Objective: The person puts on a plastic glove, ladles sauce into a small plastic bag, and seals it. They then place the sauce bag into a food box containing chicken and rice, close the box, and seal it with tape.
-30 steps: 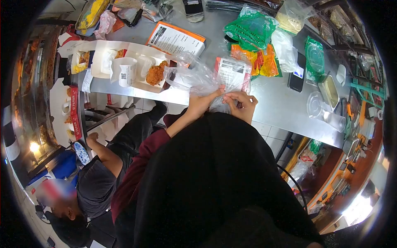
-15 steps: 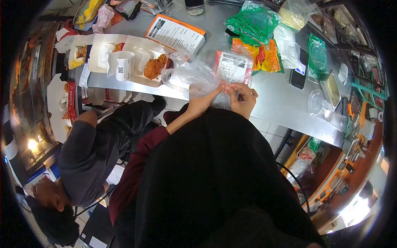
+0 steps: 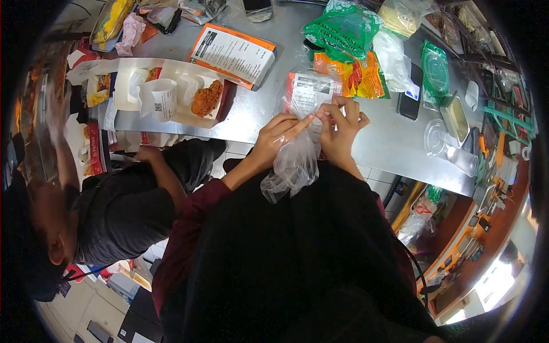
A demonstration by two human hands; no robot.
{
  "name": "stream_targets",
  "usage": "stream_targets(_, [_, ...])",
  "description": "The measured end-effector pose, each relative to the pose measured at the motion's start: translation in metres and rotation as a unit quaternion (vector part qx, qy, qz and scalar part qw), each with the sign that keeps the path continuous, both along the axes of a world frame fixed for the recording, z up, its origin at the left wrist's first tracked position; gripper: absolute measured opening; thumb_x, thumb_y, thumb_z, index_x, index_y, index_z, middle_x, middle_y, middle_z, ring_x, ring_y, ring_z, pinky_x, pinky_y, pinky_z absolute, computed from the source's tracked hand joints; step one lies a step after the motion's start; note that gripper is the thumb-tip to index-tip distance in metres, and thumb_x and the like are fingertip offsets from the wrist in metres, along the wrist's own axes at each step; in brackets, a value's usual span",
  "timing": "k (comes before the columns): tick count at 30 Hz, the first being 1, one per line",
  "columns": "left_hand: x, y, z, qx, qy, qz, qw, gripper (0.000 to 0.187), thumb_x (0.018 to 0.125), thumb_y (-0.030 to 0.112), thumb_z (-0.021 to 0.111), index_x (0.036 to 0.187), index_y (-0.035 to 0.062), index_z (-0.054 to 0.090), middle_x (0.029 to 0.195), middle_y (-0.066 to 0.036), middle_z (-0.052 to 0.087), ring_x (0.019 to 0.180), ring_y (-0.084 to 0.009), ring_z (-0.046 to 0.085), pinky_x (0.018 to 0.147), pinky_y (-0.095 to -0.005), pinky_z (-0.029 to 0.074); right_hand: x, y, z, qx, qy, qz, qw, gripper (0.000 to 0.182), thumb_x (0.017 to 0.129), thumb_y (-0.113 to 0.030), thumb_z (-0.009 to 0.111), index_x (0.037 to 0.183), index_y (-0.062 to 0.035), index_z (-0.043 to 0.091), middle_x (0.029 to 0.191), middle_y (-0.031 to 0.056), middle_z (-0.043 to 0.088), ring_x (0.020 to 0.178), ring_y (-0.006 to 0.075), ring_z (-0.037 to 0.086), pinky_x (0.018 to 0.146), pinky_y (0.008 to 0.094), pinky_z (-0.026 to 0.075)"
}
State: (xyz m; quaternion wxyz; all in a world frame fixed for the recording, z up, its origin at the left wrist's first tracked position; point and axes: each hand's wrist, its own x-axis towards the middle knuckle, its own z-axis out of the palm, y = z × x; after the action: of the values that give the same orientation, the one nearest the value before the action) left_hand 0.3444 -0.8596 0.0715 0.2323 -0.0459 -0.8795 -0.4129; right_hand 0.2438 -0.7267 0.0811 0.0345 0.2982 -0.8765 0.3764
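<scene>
A clear plastic bag (image 3: 293, 171) hangs from my hands at the table's front edge, its loose part drooping toward my body. My left hand (image 3: 281, 136) is closed on the bag, with the index finger stretched toward my other hand. Pinching at the same gathered plastic, my right hand (image 3: 342, 127) has thumb and index tip together and its other fingers curled up. The fingertips of both hands meet. Just beyond them lies a package with a white printed label and red edges (image 3: 311, 91), under clear plastic.
To the left, an open carton (image 3: 128, 91) holds fried chicken (image 3: 207, 99) and a paper cup (image 3: 160, 100). Behind are an orange-edged printed box (image 3: 233, 54), a green bag (image 3: 343, 31) and an orange packet (image 3: 357, 74). A phone (image 3: 410, 94) lies rightward. A co-worker (image 3: 126, 211) crouches at left.
The loose part of the clear bag has swung from over the table to below my hands, toward my body. My left hand has turned over it. The co-worker has shifted and raised an arm.
</scene>
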Motion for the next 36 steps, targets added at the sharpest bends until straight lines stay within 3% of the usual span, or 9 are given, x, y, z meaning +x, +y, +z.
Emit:
stream_targets(12, [-0.002,0.001,0.000,0.052,-0.077,0.010,0.996,0.064,0.066,0.004,0.066,0.128,0.0053,0.050,0.086,-0.012,0.057,0.083,-0.0279,0.056,0.079,-0.0342,0.047,-0.017,-0.008,-0.003,-0.009,0.108,0.052,0.993,0.018,0.064,-0.006,0.065,0.078,-0.0158,0.059,0.095,0.0019,0.053,0.100,0.0206,0.050,0.084,0.0378,0.021])
stream_targets(15, [0.000,-0.004,0.004,0.077,-0.127,-0.024,0.989,0.066,0.066,0.011,0.068,0.129,0.0050,0.050,0.093,-0.009,0.058,0.093,-0.0265,0.054,0.087,-0.0380,0.043,-0.023,-0.012,0.000,0.001,0.065,0.058,0.996,0.015,0.068,-0.004,0.064,0.081,-0.0124,0.060,0.096,0.0048,0.055,0.099,0.0248,0.052,0.088,0.0386,0.027])
stream_targets(18, [-0.004,-0.008,-0.005,-0.132,-0.202,0.025,0.970,0.068,0.066,0.020,0.072,0.128,0.0031,0.049,0.108,-0.010,0.054,0.108,-0.0289,0.047,0.096,-0.0436,0.035,-0.062,-0.004,-0.002,-0.187,-0.142,0.071,0.969,0.012,0.074,-0.004,0.061,0.085,-0.0098,0.061,0.100,0.0054,0.058,0.100,0.0314,0.051,0.089,0.0397,0.035])
stream_targets(19, [-0.010,-0.010,-0.013,-0.055,-0.184,0.047,0.980,0.068,0.065,0.023,0.074,0.125,0.0019,0.049,0.113,-0.012,0.051,0.112,-0.0322,0.042,0.097,-0.0453,0.032,-0.074,-0.005,0.001,-0.148,-0.062,0.054,0.986,0.016,0.076,-0.007,0.065,0.091,-0.0057,0.063,0.100,0.0084,0.060,0.096,0.0310,0.055,0.084,0.0347,0.043])
stream_targets(22, [-0.055,0.005,0.009,0.150,-0.108,0.174,0.967,0.064,0.066,0.024,0.075,0.119,0.0000,0.050,0.121,-0.017,0.046,0.115,-0.0392,0.038,0.099,-0.0474,0.029,-0.084,-0.009,-0.006,-0.022,-0.150,0.119,0.981,0.022,0.073,-0.011,0.068,0.093,-0.0041,0.065,0.097,0.0100,0.062,0.092,0.0255,0.058,0.079,0.0337,0.045])
stream_targets(23, [-0.064,0.006,0.000,0.177,-0.139,0.194,0.955,0.057,0.067,0.022,0.074,0.113,-0.0017,0.053,0.124,-0.018,0.044,0.116,-0.0377,0.039,0.098,-0.0448,0.031,-0.090,-0.012,-0.012,-0.041,-0.126,0.115,0.985,0.018,0.072,-0.013,0.070,0.087,-0.0029,0.066,0.086,0.0106,0.063,0.077,0.0216,0.061,0.068,0.0307,0.047])
stream_targets(29, [-0.080,-0.003,-0.013,0.248,-0.231,0.260,0.904,0.045,0.069,0.017,0.074,0.105,-0.0040,0.057,0.113,-0.021,0.052,0.107,-0.0320,0.051,0.088,-0.0382,0.041,-0.110,-0.018,-0.028,-0.048,-0.251,0.099,0.962,0.011,0.073,-0.012,0.070,0.077,-0.0021,0.066,0.072,0.0090,0.062,0.056,0.0202,0.059,0.054,0.0283,0.044])
stream_targets(32, [-0.079,0.000,-0.015,0.348,-0.206,0.273,0.873,0.040,0.070,0.013,0.073,0.103,-0.0045,0.058,0.110,-0.022,0.054,0.105,-0.0300,0.053,0.087,-0.0372,0.043,-0.114,-0.018,-0.032,-0.048,-0.255,0.127,0.957,0.010,0.078,-0.009,0.068,0.081,0.0003,0.066,0.072,0.0047,0.061,0.060,0.0087,0.053,0.055,0.0226,0.040])
stream_targets(36, [-0.072,-0.002,-0.019,0.429,-0.217,0.232,0.846,0.053,0.071,0.014,0.075,0.115,-0.0043,0.052,0.122,-0.019,0.050,0.116,-0.0242,0.048,0.094,-0.0344,0.039,-0.114,-0.020,-0.036,-0.066,-0.259,0.123,0.956,0.011,0.077,-0.011,0.069,0.079,-0.0006,0.066,0.070,0.0048,0.060,0.059,0.0107,0.054,0.055,0.0234,0.041])
